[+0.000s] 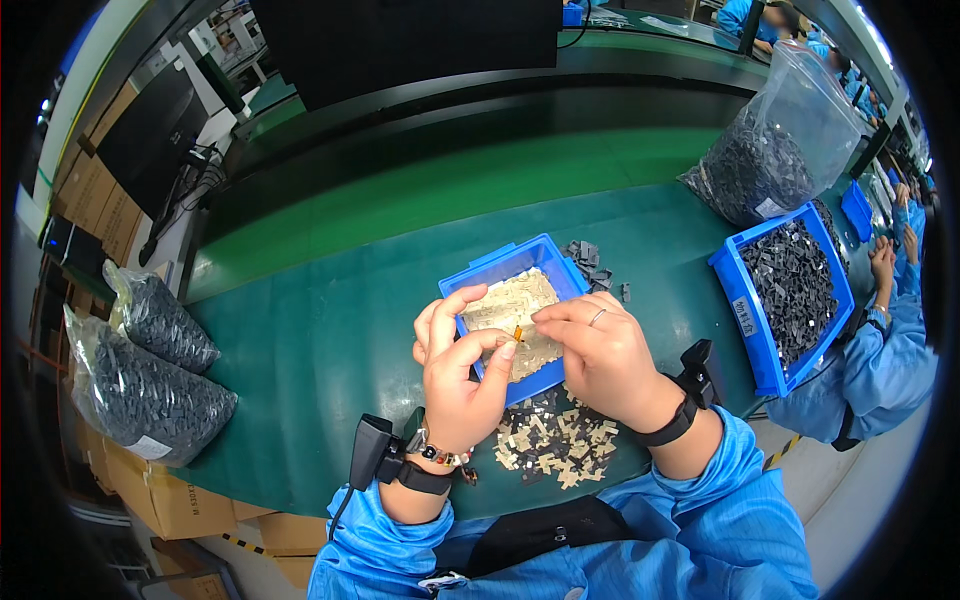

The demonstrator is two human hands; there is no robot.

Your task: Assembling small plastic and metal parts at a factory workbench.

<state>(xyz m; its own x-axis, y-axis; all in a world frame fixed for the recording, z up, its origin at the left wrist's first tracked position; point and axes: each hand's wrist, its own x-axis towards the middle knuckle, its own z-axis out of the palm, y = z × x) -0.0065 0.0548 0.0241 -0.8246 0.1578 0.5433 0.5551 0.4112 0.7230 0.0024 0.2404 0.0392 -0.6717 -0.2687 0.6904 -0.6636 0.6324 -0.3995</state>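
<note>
Over a blue plastic bin (547,385) my two hands meet. My left hand (462,375) pinches a small orange-yellow piece (518,333) between thumb and index finger, its other fingers curled loosely. The fingertips of my right hand (606,352) are pressed together just beside that piece; whatever they hold is too small to make out. Flat cream-coloured pieces (530,288) cover the bottom of the bin. A loose pile of cream and dark small pieces (560,440) lies on the green table between my wrists. Dark grey pieces (590,262) lie just beyond the bin's right side.
A larger blue bin of black pieces (722,268) sits to the right, with a clear bag of dark pieces (760,165) behind it. Two more filled bags (150,390) stand at the left edge. Co-workers in blue (890,350) sit at the right. Cardboard boxes (180,500) are below left.
</note>
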